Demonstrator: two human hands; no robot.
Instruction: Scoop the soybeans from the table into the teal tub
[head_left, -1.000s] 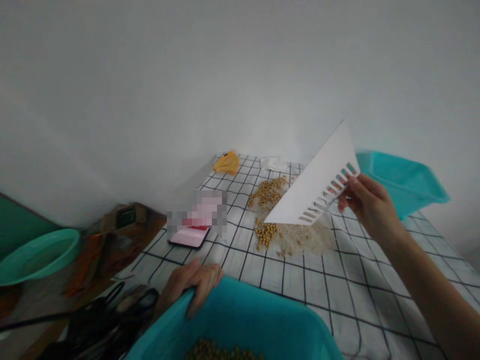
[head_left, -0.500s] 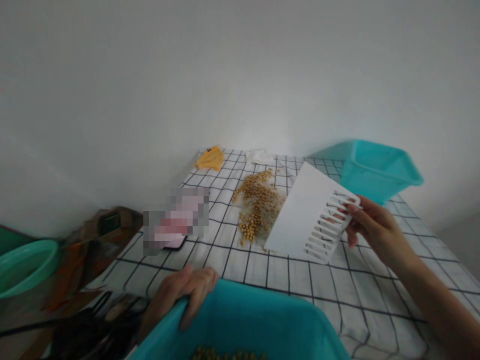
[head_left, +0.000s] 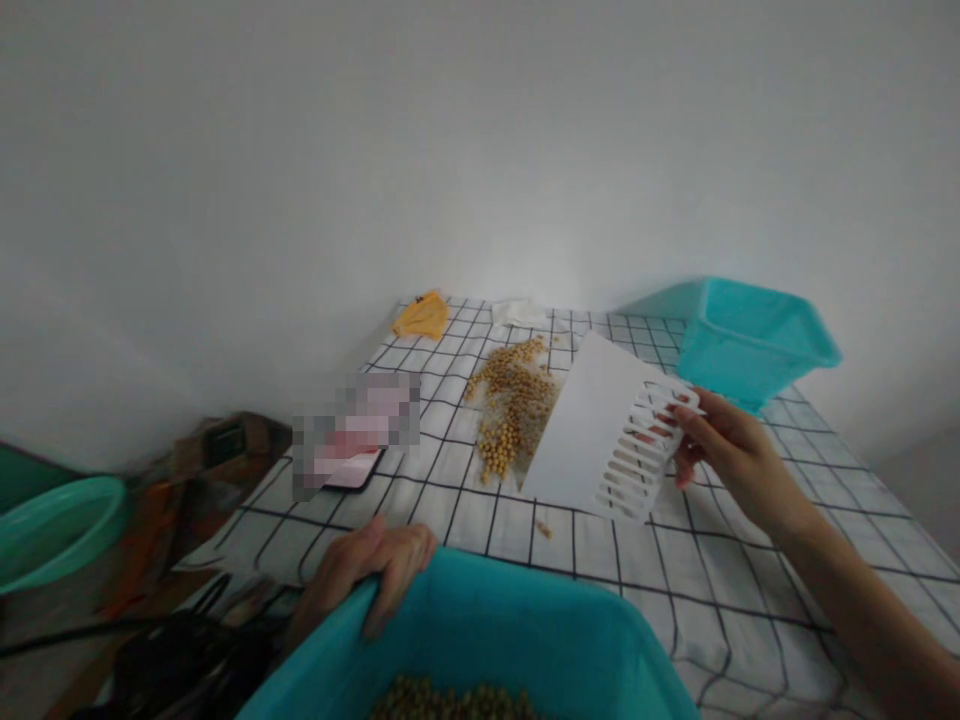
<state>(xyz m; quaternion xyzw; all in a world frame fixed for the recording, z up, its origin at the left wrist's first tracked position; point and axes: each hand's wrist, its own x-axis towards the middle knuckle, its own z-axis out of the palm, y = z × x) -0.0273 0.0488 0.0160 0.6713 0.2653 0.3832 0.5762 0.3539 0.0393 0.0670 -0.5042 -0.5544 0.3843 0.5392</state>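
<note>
My right hand (head_left: 724,440) grips a flat white plastic sheet (head_left: 577,425) by its slotted end, thumb on top. The sheet is tilted above the checked cloth, and its left edge covers part of a pile of soybeans (head_left: 510,400) mixed with finer bits. A small cluster of beans (head_left: 544,529) lies on the cloth near the sheet's lower edge. My left hand (head_left: 382,560) is closed over the rim of a turquoise bin (head_left: 517,590) at the table's front edge. More beans (head_left: 450,700) lie in the bin's bottom.
Another turquoise bin (head_left: 754,345) stands at the back right. A yellow cloth (head_left: 422,315) and a white cloth (head_left: 519,314) lie at the back. A phone (head_left: 352,472), partly pixelated, is on the left. Below on the left are a green basin (head_left: 64,530) and a cardboard box (head_left: 225,440).
My right hand has moved the sheet slightly left. A few beans now show on the cloth in front of it. More of the beans inside the near bin are visible.
</note>
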